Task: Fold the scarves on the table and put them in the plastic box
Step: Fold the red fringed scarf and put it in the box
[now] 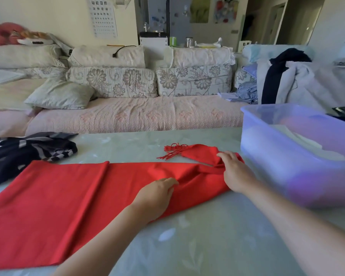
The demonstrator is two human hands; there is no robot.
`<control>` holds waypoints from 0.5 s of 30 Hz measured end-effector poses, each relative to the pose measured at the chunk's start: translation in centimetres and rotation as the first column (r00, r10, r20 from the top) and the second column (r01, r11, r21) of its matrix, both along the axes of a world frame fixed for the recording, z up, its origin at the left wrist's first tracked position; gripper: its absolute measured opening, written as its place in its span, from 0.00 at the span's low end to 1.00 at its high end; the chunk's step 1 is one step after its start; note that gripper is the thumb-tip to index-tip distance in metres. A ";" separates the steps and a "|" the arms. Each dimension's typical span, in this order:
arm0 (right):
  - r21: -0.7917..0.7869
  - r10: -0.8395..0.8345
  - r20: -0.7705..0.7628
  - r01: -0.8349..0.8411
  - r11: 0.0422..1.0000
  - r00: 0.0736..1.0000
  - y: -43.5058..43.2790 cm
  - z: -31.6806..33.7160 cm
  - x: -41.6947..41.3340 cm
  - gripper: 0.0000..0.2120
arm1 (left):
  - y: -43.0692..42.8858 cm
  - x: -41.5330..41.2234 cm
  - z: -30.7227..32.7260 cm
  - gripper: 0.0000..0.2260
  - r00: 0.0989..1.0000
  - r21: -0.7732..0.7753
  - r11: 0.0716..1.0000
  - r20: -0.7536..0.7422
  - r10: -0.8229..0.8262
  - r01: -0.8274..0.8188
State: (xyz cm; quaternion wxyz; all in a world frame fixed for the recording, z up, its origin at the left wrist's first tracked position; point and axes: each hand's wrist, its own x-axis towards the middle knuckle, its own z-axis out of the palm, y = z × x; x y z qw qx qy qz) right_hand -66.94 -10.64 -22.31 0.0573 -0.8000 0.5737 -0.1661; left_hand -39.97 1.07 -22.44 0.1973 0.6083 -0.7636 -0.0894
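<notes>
At the bottom of the frame two bare forearms reached up across the pale green table (207, 242). The left hand (157, 196) lay palm down on the red scarf (68, 196) just below centre, its fingers (170, 183) nearly straight and pressed together, with the cloth puckered at their tips. To its right the right hand (235, 174) rested on the bunched, twisted part of the same scarf. Its fingers (224, 156) were close together and bent over the fold, but the thumb was hidden, so I cannot tell whether it pinched the cloth or only pressed it.

The scarf lay flat on the table from the lower left corner to right of centre, with a long crease running down its left part. Its narrow end turned back toward the centre, and the fringe (171, 151) splayed on the tabletop just above the hands.

At the right edge stood the box (277, 162) — translucent, bluish, open-topped — on the table just beside the right hand, with something pale lying inside. At the middle left a dark scarf (28, 152) with black-and-white checks lay crumpled on the table, touching the red one's far corner.

Beyond the table ran a sofa (137, 116) with flowered cushions, a pillow (60, 94) at its left and a heap of clothes (283, 80) at its right. An eye chart (103, 16) hung on the wall at the upper left.
</notes>
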 end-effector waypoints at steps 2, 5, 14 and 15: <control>0.044 -0.013 -0.073 0.016 0.999 0.997 -1.3 -0.6 -0.5 0.32 | -2.7 -0.8 0.1 0.16 1.000 -0.017 1.000 0.014 0.008 -0.008; 0.083 -0.046 -0.111 0.056 0.995 0.993 -2.7 -1.2 -0.9 0.32 | -6.9 -2.9 1.1 0.21 0.996 -0.078 0.997 0.089 0.030 -0.023; 0.005 -0.335 0.045 0.335 0.942 0.941 -4.6 0.5 -0.9 0.13 | -11.8 -6.0 0.7 0.14 0.976 -0.004 1.000 0.220 0.002 -0.001; 0.011 -0.415 0.181 0.420 0.908 0.892 -4.7 1.2 -0.8 0.13 | -11.2 -5.7 0.6 0.12 0.992 -0.095 0.996 0.122 0.014 -0.002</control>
